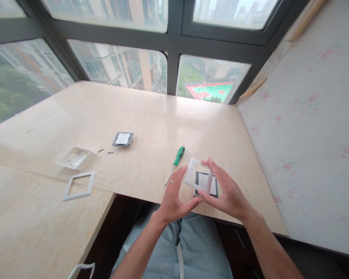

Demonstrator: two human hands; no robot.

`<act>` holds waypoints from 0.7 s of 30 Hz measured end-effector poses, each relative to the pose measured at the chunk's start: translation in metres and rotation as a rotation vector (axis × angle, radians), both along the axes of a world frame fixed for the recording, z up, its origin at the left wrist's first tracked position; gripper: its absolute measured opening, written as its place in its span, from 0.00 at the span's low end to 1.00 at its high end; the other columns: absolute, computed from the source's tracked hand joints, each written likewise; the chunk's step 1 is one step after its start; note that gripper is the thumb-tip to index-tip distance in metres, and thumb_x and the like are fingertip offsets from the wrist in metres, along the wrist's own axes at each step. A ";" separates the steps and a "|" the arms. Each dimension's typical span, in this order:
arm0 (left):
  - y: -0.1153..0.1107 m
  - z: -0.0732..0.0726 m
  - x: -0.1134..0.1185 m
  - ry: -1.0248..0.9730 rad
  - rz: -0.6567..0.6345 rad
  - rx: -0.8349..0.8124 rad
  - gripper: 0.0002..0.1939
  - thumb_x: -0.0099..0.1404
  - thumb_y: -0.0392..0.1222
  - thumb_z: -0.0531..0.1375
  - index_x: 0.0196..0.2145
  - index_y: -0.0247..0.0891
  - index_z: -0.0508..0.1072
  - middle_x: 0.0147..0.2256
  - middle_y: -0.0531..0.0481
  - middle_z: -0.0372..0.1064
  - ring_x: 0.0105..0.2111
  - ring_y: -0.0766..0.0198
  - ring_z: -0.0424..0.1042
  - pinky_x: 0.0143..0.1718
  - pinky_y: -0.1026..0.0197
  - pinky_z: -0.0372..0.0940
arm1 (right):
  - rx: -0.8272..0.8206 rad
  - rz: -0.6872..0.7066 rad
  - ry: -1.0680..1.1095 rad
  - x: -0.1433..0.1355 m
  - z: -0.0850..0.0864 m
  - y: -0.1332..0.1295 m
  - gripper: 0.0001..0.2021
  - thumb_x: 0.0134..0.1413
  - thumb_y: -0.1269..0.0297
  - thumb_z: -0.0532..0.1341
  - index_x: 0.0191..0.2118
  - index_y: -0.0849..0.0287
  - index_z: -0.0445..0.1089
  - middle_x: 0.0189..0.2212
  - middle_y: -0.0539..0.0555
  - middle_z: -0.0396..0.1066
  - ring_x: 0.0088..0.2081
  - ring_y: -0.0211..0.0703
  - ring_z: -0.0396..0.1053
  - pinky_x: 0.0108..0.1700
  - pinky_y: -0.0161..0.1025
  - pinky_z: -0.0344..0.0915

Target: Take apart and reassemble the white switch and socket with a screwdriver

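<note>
My right hand [225,190] pinches a white, square socket cover frame [189,178] between thumb and fingers at its right side. At the frame's left edge are the fingers of my left hand [174,195], with the thumb near its lower edge; both hands hold it tilted above the table. Below and partly behind the frame is a white wall socket with a dark grey mounting rim [215,186], largely covered by the frame and my fingers. A screwdriver [179,155] with a green handle lies just beyond my left hand.
On the left of the table [151,116] are a white back box [77,158], another white cover frame [80,186] and a socket module [123,139]. Two small screws [110,152] lie between them. A papered wall [302,135] bounds the right side; windows stand behind.
</note>
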State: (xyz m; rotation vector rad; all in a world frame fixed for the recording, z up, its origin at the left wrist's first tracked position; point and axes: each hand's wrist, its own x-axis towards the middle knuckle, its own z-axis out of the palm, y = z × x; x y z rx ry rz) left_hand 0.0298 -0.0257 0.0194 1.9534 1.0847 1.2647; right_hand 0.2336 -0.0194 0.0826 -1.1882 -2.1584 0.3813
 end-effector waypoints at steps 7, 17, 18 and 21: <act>-0.012 0.027 -0.022 0.088 0.280 0.111 0.42 0.66 0.47 0.62 0.70 0.43 0.44 0.66 0.34 0.52 0.67 0.44 0.56 0.63 0.37 0.62 | 0.053 0.003 0.020 -0.062 0.015 0.005 0.44 0.58 0.65 0.63 0.74 0.54 0.39 0.63 0.64 0.64 0.65 0.61 0.62 0.61 0.59 0.67; -0.011 0.025 -0.081 0.137 0.631 -0.039 0.51 0.56 0.50 0.71 0.68 0.41 0.48 0.61 0.32 0.60 0.61 0.38 0.63 0.58 0.34 0.65 | 0.121 0.077 0.006 -0.148 0.012 0.022 0.41 0.61 0.63 0.61 0.74 0.53 0.38 0.64 0.66 0.62 0.64 0.64 0.62 0.60 0.63 0.68; -0.008 0.024 -0.088 0.122 0.649 -0.069 0.49 0.56 0.49 0.70 0.67 0.41 0.50 0.60 0.33 0.61 0.61 0.39 0.64 0.58 0.35 0.65 | 0.108 0.090 0.013 -0.153 0.010 0.023 0.41 0.62 0.63 0.60 0.74 0.53 0.37 0.65 0.66 0.60 0.65 0.64 0.61 0.61 0.63 0.67; 0.004 0.018 -0.117 0.085 0.752 -0.114 0.43 0.56 0.47 0.69 0.64 0.41 0.55 0.57 0.36 0.65 0.58 0.42 0.67 0.57 0.37 0.66 | 0.059 0.145 0.020 -0.161 0.004 0.024 0.40 0.64 0.63 0.58 0.74 0.52 0.36 0.69 0.65 0.54 0.69 0.62 0.54 0.64 0.63 0.63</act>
